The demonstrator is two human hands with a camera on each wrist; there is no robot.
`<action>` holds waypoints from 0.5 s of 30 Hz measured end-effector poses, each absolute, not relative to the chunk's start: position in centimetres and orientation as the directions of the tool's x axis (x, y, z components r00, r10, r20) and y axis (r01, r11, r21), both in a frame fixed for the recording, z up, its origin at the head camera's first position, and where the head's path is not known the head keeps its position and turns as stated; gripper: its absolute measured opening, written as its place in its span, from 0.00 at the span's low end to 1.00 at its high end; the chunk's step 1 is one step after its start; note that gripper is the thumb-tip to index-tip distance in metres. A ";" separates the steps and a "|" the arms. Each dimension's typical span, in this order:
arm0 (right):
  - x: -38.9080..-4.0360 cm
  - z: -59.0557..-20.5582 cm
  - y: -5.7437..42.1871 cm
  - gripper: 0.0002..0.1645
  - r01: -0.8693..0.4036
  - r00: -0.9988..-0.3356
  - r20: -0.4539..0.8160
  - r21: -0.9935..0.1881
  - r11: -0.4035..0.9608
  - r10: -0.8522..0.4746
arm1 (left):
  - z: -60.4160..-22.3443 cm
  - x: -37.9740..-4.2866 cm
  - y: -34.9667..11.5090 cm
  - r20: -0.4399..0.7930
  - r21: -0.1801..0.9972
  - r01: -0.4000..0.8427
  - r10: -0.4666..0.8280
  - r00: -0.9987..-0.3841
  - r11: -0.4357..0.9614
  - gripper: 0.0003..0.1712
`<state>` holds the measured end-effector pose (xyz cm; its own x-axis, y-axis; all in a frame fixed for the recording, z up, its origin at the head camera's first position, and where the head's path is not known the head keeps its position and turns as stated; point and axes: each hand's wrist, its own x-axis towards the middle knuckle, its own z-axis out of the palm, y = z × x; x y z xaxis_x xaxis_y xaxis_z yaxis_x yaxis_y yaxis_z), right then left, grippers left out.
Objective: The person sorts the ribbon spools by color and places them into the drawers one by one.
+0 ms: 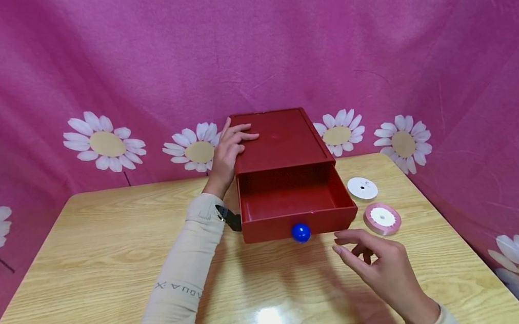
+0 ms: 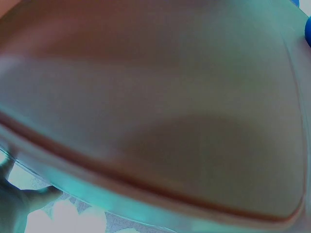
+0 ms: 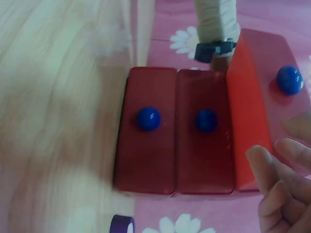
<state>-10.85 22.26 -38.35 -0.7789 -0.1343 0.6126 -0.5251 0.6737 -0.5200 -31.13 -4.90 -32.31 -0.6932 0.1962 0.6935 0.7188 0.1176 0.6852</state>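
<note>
A dark red drawer box (image 1: 280, 139) stands on the table with its top drawer (image 1: 272, 230) pulled out; nothing lies in the visible part of that drawer. My left hand (image 1: 230, 151) rests on the box's upper left edge, fingers spread over the top. In the left wrist view the side of the box fills most of the picture, with part of the left hand (image 2: 22, 206) at the lower left. Right of the drawer's blue knob (image 1: 300, 233), my right hand (image 1: 384, 264) hovers with loosely bent fingers, holding nothing. Two closed drawers (image 3: 153, 165) show in the right wrist view.
To the right of the box lie a white spool (image 1: 362, 188) and a pink ribbon roll (image 1: 382, 218). The wooden table (image 1: 112, 278) extends to the left and front. Behind it hangs a pink cloth (image 1: 254, 44) with daisies.
</note>
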 end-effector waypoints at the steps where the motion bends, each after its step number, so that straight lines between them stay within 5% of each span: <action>1: -11.0 -38.5 22.4 0.17 -0.520 -0.781 0.611 -0.517 0.680 -0.132 | -32.6 -31.5 -4.9 0.697 0.683 0.722 0.195 -0.690 0.116 0.23; 8: -12.0 -39.5 23.5 0.15 -0.491 -0.787 0.604 -0.489 0.721 -0.127 | -34.6 -34.0 -5.0 0.699 0.682 0.721 0.185 -0.691 0.119 0.24; 15: -13.0 -39.7 24.3 0.13 -0.368 -0.866 0.491 -0.504 0.781 -0.091 | -35.0 -34.4 -5.1 0.677 0.702 0.701 0.183 -0.712 0.130 0.25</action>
